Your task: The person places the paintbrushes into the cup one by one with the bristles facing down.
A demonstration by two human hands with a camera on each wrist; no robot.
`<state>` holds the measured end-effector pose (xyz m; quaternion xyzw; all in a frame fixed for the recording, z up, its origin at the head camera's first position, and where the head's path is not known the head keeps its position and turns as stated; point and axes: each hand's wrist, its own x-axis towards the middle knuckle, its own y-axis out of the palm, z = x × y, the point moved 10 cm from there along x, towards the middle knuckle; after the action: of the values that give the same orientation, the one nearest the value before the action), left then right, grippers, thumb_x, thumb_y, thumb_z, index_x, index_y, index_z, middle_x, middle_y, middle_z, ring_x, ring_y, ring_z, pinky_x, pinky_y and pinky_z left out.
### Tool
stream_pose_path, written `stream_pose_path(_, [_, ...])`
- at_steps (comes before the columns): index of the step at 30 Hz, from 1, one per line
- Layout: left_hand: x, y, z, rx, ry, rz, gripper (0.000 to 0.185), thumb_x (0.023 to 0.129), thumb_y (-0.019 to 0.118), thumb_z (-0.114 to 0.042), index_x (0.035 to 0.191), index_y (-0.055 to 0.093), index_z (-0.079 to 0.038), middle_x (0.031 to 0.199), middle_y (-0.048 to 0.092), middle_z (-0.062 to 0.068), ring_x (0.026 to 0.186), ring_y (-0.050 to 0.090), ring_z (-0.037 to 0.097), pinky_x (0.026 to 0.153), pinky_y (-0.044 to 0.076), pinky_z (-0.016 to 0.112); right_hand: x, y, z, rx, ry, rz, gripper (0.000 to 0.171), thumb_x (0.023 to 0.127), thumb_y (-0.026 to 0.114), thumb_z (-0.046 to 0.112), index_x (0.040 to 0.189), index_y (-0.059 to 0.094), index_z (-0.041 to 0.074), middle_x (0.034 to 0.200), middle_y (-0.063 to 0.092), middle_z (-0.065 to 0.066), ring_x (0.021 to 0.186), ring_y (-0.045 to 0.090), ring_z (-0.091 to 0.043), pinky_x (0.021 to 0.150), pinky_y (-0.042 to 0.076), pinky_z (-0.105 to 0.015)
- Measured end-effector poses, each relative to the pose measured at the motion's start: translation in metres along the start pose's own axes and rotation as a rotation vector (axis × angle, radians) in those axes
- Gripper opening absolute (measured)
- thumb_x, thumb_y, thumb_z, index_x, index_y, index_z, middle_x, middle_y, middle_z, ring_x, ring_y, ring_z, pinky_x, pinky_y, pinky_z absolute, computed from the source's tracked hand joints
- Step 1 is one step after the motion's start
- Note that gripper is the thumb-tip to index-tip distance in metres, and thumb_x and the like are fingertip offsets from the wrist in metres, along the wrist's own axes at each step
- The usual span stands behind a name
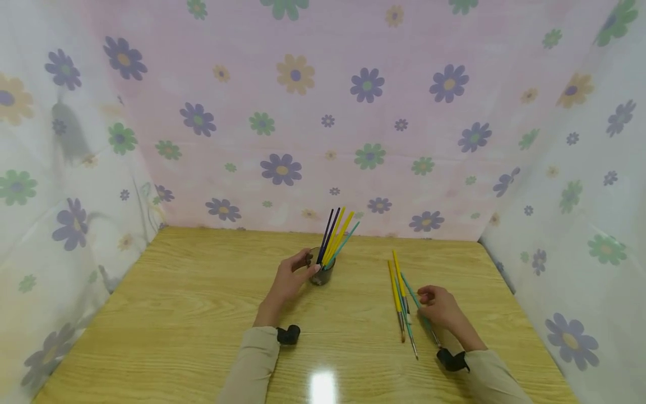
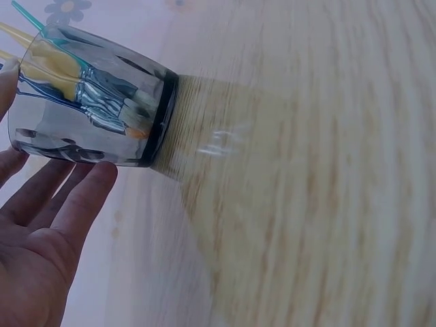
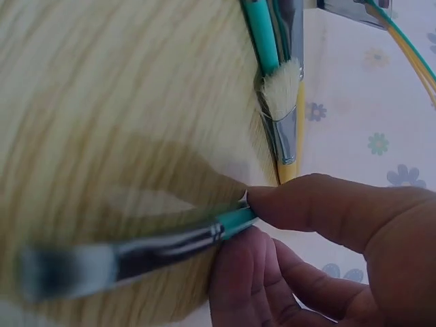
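A smoky clear glass stands on the table, with several paintbrushes in it, handles up: dark purple, yellow and teal. Its brush heads show through the wall in the left wrist view. My left hand holds the glass from its left side, thumb near the rim and fingers round the wall. On the right, my right hand pinches a teal paintbrush between thumb and fingers, near the metal ferrule. Its bristles look blurred in the right wrist view. Left of that hand lies a loose group of yellow and teal paintbrushes.
The wood-grain table meets a flowered cloth at the back, with similar cloth down both sides. A black wrist camera sits on the left sleeve and another black camera on the right.
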<state>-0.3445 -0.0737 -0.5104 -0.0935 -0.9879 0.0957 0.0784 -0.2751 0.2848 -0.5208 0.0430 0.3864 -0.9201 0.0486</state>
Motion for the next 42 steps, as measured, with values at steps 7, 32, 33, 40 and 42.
stream_pose_path(7, [-0.001,0.000,-0.003,0.006,0.014,0.001,0.063,0.098,0.072,-0.019,0.152,0.045,-0.002,0.146,0.054,0.025,0.134,0.053,0.041,0.107,0.047,0.054,0.000,0.001,0.005,-0.023,-0.024,0.001,0.042,0.079,0.068,-0.004,0.119,0.062,-0.013,0.092,0.065,-0.011,0.086,0.064,-0.023,0.066,0.049,-0.031])
stream_pose_path(32, [0.000,0.002,-0.002,-0.013,0.003,0.017,0.061,0.098,0.070,-0.016,0.152,0.046,-0.002,0.146,0.052,0.028,0.135,0.051,0.043,0.109,0.046,0.056,-0.002,-0.004,-0.009,0.158,0.060,0.074,0.050,0.091,0.065,-0.001,0.135,0.050,-0.019,0.111,0.061,-0.025,0.100,0.063,-0.030,0.071,0.055,-0.034])
stream_pose_path(33, [-0.001,0.002,-0.003,-0.010,0.001,0.023,0.061,0.099,0.070,-0.015,0.152,0.044,-0.001,0.147,0.051,0.028,0.136,0.051,0.043,0.109,0.046,0.056,-0.002,-0.004,-0.010,0.172,0.064,0.073,0.051,0.092,0.064,-0.001,0.136,0.049,-0.019,0.113,0.060,-0.026,0.101,0.063,-0.031,0.071,0.055,-0.034])
stream_pose_path(40, [-0.011,0.002,-0.034,0.004,-0.001,0.069,0.061,0.100,0.067,-0.011,0.152,0.041,0.006,0.146,0.050,0.031,0.135,0.050,0.047,0.107,0.048,0.054,-0.006,-0.008,-0.011,0.314,0.086,0.026,0.052,0.093,0.061,-0.003,0.139,0.044,-0.022,0.119,0.057,-0.030,0.095,0.064,-0.021,0.071,0.059,-0.031])
stream_pose_path(42, [-0.014,0.001,-0.039,0.000,-0.004,0.064,0.061,0.100,0.067,-0.011,0.152,0.041,0.005,0.145,0.052,0.030,0.135,0.050,0.047,0.107,0.048,0.054,-0.007,-0.009,-0.009,0.368,0.085,0.024,0.053,0.095,0.060,-0.002,0.141,0.042,-0.021,0.122,0.055,-0.031,0.095,0.064,-0.019,0.073,0.060,-0.030])
